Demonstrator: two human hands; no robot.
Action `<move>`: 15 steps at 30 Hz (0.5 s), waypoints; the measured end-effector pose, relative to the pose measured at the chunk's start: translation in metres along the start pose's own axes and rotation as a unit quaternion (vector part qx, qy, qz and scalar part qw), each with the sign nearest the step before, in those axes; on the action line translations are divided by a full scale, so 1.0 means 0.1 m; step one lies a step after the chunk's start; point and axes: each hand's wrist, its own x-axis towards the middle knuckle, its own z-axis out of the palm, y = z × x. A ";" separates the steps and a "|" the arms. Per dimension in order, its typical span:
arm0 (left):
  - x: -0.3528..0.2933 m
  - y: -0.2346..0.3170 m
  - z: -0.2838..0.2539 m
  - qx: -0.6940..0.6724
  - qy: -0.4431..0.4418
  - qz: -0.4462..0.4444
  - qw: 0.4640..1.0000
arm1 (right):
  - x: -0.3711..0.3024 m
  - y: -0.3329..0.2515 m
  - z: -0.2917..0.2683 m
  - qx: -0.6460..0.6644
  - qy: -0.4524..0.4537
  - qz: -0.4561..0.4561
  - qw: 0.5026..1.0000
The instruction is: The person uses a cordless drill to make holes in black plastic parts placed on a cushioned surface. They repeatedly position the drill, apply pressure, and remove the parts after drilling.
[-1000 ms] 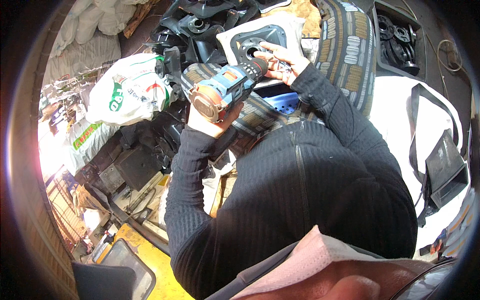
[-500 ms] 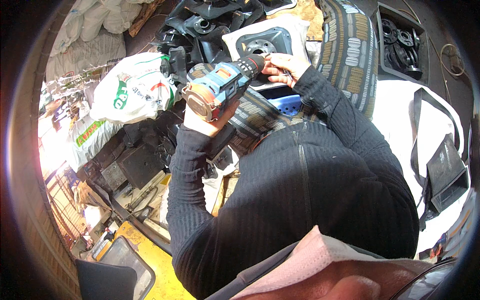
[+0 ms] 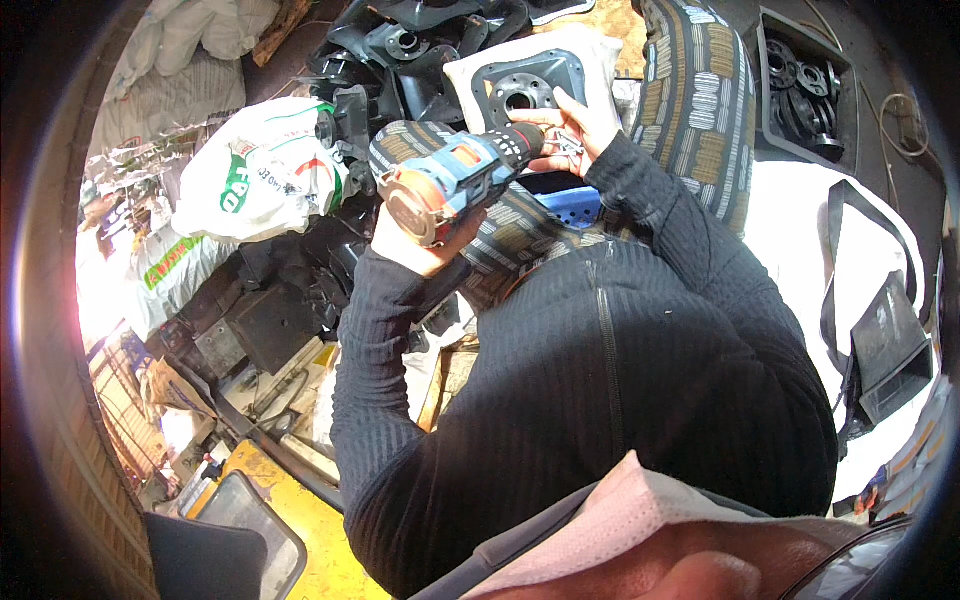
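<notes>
My left hand [image 3: 425, 245] is closed round the handle of a blue and orange cordless drill [image 3: 455, 180], which points to the upper right. Next to the drill's dark chuck [image 3: 522, 145] is my right hand [image 3: 598, 122], palm turned up and fingers partly curled. Small shiny metal pieces [image 3: 568, 147] lie in its fingers; they look like screws, but are too small to tell surely. Just beyond sits a dark metal plate with a round holed hub [image 3: 522, 95], on a white pad [image 3: 460, 80]. A blue perforated tray [image 3: 572, 207] shows below my right hand.
Patterned cushioning [image 3: 695, 120] curves round to the right. Dark metal parts [image 3: 400, 50] are heaped beyond my left hand, near a white plastic bag [image 3: 265, 175]. At far right a grey bin [image 3: 855, 100] holds round black parts. A yellow surface [image 3: 335, 545] lies lower left.
The drill has shifted slightly right and down. My right hand's fingers have opened from the chuck's tip, and the small metal pieces now show in it.
</notes>
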 end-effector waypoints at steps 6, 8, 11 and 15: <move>-0.04 -0.08 0.05 0.021 0.023 0.043 0.999 | -0.02 0.01 0.06 -0.036 0.082 -0.013 0.996; -0.10 -0.08 -0.01 -0.018 0.037 0.004 0.999 | 0.01 0.02 -0.01 -0.010 0.056 -0.007 0.998; -0.14 -0.07 -0.05 -0.019 0.065 0.006 0.998 | -0.02 0.04 -0.02 -0.006 0.074 0.007 0.997; -0.17 -0.04 -0.04 -0.038 0.053 -0.024 0.998 | -0.06 0.08 0.11 -0.109 0.157 -0.043 0.981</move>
